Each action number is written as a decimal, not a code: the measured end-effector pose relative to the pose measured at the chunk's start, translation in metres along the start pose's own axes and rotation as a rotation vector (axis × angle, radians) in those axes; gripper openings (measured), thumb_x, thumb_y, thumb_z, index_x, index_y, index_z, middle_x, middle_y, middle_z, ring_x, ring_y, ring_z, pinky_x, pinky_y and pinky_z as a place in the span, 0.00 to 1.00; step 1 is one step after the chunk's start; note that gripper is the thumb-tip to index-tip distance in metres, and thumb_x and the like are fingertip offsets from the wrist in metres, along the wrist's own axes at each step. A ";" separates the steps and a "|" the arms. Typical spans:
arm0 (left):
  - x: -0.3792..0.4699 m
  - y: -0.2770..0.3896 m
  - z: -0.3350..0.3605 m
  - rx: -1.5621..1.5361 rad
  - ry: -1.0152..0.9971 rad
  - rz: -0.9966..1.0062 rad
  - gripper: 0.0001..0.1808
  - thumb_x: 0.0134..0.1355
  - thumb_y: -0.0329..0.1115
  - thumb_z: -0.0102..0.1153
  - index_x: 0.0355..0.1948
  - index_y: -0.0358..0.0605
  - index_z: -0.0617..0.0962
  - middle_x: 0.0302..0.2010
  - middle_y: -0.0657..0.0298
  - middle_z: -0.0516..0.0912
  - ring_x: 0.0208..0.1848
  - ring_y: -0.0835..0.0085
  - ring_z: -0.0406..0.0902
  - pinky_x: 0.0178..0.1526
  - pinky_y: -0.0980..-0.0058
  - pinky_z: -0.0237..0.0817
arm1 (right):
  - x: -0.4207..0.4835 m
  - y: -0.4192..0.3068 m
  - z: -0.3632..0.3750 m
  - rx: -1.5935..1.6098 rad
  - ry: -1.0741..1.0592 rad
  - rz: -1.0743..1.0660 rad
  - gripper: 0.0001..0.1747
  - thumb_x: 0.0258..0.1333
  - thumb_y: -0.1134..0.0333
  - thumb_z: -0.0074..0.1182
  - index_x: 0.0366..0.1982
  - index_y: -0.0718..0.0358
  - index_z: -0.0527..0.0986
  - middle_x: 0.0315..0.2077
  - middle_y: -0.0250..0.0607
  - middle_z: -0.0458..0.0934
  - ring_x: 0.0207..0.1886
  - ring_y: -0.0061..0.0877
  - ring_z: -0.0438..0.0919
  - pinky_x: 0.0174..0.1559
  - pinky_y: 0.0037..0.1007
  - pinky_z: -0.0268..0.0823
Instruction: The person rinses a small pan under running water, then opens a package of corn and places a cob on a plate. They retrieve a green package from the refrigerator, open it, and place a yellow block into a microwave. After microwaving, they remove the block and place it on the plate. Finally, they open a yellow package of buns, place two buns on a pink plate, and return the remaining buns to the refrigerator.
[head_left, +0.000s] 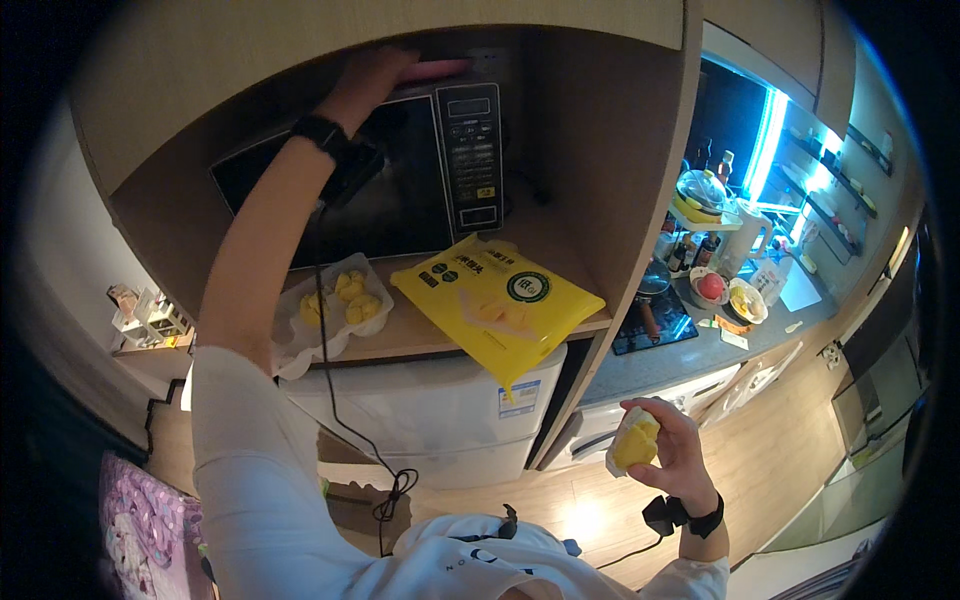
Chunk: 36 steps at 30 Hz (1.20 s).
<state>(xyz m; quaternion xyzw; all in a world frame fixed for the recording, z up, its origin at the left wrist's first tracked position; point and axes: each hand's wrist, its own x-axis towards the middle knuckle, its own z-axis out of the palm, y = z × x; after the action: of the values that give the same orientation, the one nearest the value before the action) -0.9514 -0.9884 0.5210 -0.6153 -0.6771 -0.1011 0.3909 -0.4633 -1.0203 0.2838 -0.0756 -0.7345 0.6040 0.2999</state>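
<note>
My right hand (671, 450) pinches a yellow steamed bun (637, 444) with a white paper liner, out in front of the counter. My left hand (382, 69) reaches over the top of a black microwave oven (397, 180). It meets a flat pink item (442, 70) there; dim light hides whether the fingers grip it. On the shelf before the microwave, several yellow bun pieces (352, 296) sit in a white plastic tray (375, 274). Beside the tray lies a yellow printed food bag (502, 300), its corner hanging past the shelf edge.
White drawers (435, 412) stand below the shelf. A black cable (326, 390) dangles from my left wrist. To the right, the kitchen counter (645, 371) bears a cooktop (660, 330), an electric kettle (742, 240), bottles and bowls. A wooden wall (637, 172) divides niche and counter.
</note>
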 end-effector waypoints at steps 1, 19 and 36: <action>-0.012 0.004 -0.005 0.003 0.052 0.035 0.14 0.63 0.33 0.44 0.47 0.48 0.77 0.48 0.53 0.78 0.49 0.59 0.74 0.49 0.66 0.66 | 0.002 0.001 0.000 0.007 -0.015 0.005 0.37 0.40 0.70 0.68 0.54 0.67 0.65 0.50 0.42 0.68 0.49 0.25 0.71 0.52 0.26 0.66; -0.363 0.145 -0.137 -0.163 -0.069 0.376 0.12 0.50 0.38 0.58 0.37 0.52 0.75 0.39 0.68 0.76 0.47 0.71 0.73 0.42 0.76 0.72 | 0.056 -0.040 0.106 -0.271 -0.115 -0.184 0.37 0.35 0.65 0.70 0.49 0.64 0.64 0.44 0.42 0.73 0.48 0.28 0.75 0.48 0.26 0.66; -0.515 0.106 -0.152 -0.397 -0.008 0.247 0.13 0.51 0.36 0.60 0.39 0.57 0.75 0.40 0.70 0.76 0.48 0.73 0.74 0.47 0.77 0.71 | 0.085 0.019 0.226 -0.073 -0.250 0.347 0.21 0.61 0.70 0.45 0.56 0.64 0.64 0.50 0.38 0.72 0.48 0.20 0.72 0.50 0.24 0.66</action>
<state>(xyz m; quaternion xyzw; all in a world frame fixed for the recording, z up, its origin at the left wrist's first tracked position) -0.8259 -1.4474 0.2504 -0.7587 -0.5651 -0.1812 0.2687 -0.6576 -1.1656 0.2754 -0.1361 -0.7633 0.6244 0.0948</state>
